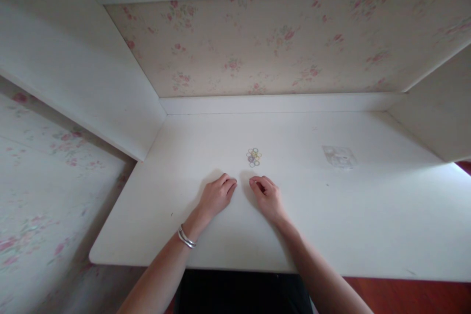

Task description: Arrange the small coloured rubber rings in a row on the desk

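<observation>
A small cluster of little coloured rings [253,157], yellow, purple and pale, lies on the white desk [368,216]. My left hand [216,196] rests palm down on the desk just below and left of the cluster, fingers loosely curled, holding nothing. A silver bracelet [186,237] circles that wrist. My right hand [267,198] rests beside it, just below and right of the rings, fingers bent toward the desk surface. Whether anything is pinched under its fingertips is too small to tell. Neither hand touches the cluster.
A small clear plastic bag [339,156] lies flat on the desk to the right. White side panels [91,83] and a floral wallpapered back wall [257,44] enclose the desk. The desk's front edge runs just above my lap; red floor shows at the lower right.
</observation>
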Demonstrator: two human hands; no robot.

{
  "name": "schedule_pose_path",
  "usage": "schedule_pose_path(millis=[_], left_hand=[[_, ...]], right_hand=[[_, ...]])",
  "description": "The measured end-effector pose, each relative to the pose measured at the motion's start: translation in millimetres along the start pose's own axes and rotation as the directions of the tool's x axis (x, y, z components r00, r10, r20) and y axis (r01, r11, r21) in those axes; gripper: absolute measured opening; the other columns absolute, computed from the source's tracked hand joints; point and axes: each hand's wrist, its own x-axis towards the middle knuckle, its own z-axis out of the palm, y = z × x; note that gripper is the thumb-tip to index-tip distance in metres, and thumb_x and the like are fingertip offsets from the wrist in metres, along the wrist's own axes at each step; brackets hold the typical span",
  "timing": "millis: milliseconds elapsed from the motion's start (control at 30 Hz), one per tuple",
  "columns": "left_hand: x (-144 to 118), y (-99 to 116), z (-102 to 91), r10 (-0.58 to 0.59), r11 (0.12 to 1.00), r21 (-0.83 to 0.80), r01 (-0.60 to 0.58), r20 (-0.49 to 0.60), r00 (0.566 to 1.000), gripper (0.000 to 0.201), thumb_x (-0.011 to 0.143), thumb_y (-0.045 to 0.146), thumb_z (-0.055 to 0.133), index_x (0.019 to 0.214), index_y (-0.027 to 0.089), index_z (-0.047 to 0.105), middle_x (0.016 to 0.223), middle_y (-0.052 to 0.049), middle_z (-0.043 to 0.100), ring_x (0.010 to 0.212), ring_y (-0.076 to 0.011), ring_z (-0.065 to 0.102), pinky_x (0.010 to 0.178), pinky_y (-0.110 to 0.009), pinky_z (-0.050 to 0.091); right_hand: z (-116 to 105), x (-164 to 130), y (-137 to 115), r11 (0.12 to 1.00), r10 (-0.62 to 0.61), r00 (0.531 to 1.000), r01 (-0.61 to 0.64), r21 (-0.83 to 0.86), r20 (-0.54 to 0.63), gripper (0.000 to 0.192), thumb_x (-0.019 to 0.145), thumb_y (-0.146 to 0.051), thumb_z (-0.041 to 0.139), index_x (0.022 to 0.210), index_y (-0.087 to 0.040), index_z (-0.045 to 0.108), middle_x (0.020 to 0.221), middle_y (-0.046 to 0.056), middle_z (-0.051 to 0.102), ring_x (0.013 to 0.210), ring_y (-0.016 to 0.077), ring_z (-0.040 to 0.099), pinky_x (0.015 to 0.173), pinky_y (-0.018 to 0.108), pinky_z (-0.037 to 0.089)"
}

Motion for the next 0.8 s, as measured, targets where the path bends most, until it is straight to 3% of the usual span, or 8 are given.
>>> schedule_pose_path(millis=[267, 600, 800], left_hand=[[0, -1, 2.6, -0.019, 1.0, -0.009, 0.019, -0.019, 1.0, 0.025, 0.095, 0.029, 0.036, 0.099, 0.023, 0.06, 0.092, -0.004, 0.06, 0.074, -0.013, 0.058, 0.059, -0.022, 0.043], [-2, -1, 2.0, -0.018, 0.994, -0.105, 0.012, -0.064, 0.998, 0.024, 0.093, 0.029, 0.039, 0.101, 0.024, 0.061, 0.092, -0.005, 0.06, 0.077, -0.0138, 0.059, 0.065, -0.023, 0.046], [-3, -1, -0.9, -0.019, 0.99, -0.143, 0.007, -0.082, 0.996, 0.024, 0.093, 0.03, 0.04, 0.101, 0.023, 0.062, 0.092, -0.005, 0.059, 0.077, -0.0134, 0.059, 0.069, -0.024, 0.048]], right_hand=[[1, -1, -2, 1.0, 0.0, 1.0, 0.0, -0.019, -0.008, 0.029, 0.089, -0.04, 0.046, 0.086, -0.019, 0.066, 0.069, 0.0, 0.055, 0.058, 0.0109, 0.048, 0.056, 0.024, 0.038], [1, 1, -3, 1.0, 0.017, 1.0, -0.016, -0.015, 0.02, 0.029, 0.087, -0.041, 0.047, 0.085, -0.019, 0.066, 0.07, 0.001, 0.059, 0.06, 0.012, 0.05, 0.058, 0.024, 0.039], [-1, 16, 4, 0.997, 0.081, 0.996, -0.081, -0.014, 0.048, 0.026, 0.083, -0.039, 0.051, 0.083, -0.019, 0.068, 0.081, 0.004, 0.066, 0.066, 0.0138, 0.056, 0.063, 0.026, 0.043]])
